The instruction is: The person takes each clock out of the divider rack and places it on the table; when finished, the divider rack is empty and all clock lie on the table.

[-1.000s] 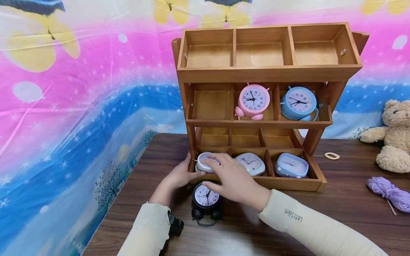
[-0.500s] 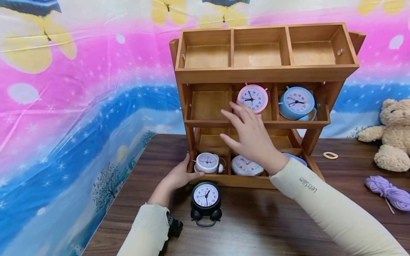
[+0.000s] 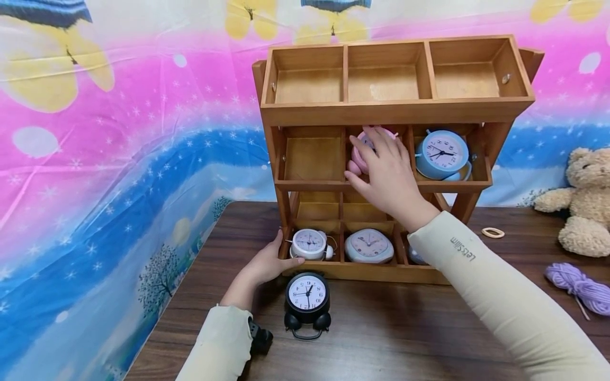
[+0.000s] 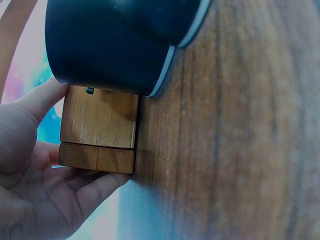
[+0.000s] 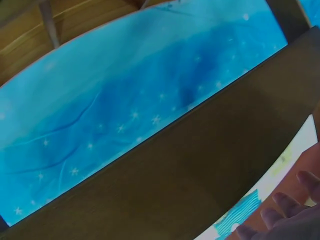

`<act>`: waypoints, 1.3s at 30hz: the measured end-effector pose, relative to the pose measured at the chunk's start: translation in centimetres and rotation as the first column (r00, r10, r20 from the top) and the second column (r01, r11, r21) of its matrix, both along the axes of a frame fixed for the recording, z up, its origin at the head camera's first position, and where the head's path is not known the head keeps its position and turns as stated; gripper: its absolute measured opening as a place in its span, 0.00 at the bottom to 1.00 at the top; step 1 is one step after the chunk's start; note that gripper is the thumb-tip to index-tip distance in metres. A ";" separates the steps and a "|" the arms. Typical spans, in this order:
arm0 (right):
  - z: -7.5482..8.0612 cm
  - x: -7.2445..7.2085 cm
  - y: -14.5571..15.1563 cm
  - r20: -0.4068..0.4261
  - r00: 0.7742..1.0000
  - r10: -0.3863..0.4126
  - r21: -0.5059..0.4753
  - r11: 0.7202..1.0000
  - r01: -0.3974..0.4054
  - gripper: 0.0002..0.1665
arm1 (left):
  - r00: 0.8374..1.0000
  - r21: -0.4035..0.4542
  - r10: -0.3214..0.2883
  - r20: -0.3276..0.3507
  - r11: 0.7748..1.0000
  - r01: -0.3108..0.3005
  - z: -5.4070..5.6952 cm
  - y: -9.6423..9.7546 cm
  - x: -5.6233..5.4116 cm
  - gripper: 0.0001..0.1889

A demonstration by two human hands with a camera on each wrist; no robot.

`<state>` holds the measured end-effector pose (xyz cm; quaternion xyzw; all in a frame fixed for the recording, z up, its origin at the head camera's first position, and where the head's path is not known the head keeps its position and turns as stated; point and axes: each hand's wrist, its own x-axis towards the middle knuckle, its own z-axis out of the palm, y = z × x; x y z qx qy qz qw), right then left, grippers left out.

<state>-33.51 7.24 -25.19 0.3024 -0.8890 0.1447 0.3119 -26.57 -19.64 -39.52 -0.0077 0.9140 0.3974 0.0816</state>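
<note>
The shelf [image 3: 395, 112], built of smooth honey-brown wood and divided into square-cornered compartments, is held at its lower left corner by the left hand [image 3: 264, 262]; its grip is bent around the wood, with the thumb laid over the front edge. In the middle tier's central compartment sits the pink clock [image 3: 360, 161], glossy and rounded, mostly covered by the right hand [image 3: 391, 177]. The right grip is loosely spread, its fingers parted over the face; whether the clock is touched cannot be told. Beside it, a round blue clock [image 3: 440, 153] is lodged in the right compartment. Along the bottom tier, a round white clock [image 3: 308, 242], a pale clock with softened corners [image 3: 369, 246] and a partly hidden bluish clock [image 3: 414, 255] are seated in separate compartments. Just in front of the shelf, a black clock [image 3: 307, 296] with domed bells and a thin looped handle is set on the desk [image 3: 381, 338], whose brown surface is streaked with grain. To the right, an oval ring [image 3: 493, 233], a fluffy bear [image 3: 591, 201] and twisted lilac yarn [image 3: 579, 288] are placed. The background is formed by creased, printed cloth [image 3: 190, 159].
</note>
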 end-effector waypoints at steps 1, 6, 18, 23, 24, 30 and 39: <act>0.1 -0.2 0.1 0.011 1.000 -0.014 -0.001 1.000 0.014 0.39 | 1.000 0.002 0.000 0.000 1.000 0.000 0.0 0.0 0.0 0.54; 0.7 -1.1 0.6 0.049 0.997 -0.052 -0.040 0.998 0.054 0.42 | 1.000 0.007 0.002 -0.005 1.000 -0.002 0.1 0.1 0.0 0.54; 1.2 -1.8 1.0 0.173 0.980 -0.102 -0.107 0.987 0.122 0.52 | 1.000 0.018 0.000 -0.002 1.000 0.000 0.3 0.3 0.2 0.53; 1.0 -1.9 1.1 0.206 0.972 -0.112 -0.089 0.987 0.133 0.55 | 1.000 0.020 -0.004 -0.006 1.000 0.004 0.4 0.3 0.2 0.53; 1.0 -2.0 1.1 0.207 0.972 -0.113 -0.087 0.987 0.133 0.55 | 1.000 0.020 -0.004 -0.007 1.000 0.004 0.4 0.3 0.1 0.53; 0.9 -2.3 1.1 0.178 0.978 -0.106 -0.072 0.990 0.121 0.55 | 1.000 0.021 -0.005 -0.010 1.000 0.005 0.4 0.2 0.2 0.53; 0.7 -2.5 1.0 0.166 0.983 -0.083 -0.046 0.995 0.092 0.52 | 1.000 0.018 0.002 -0.013 1.000 -0.002 0.0 0.0 0.2 0.53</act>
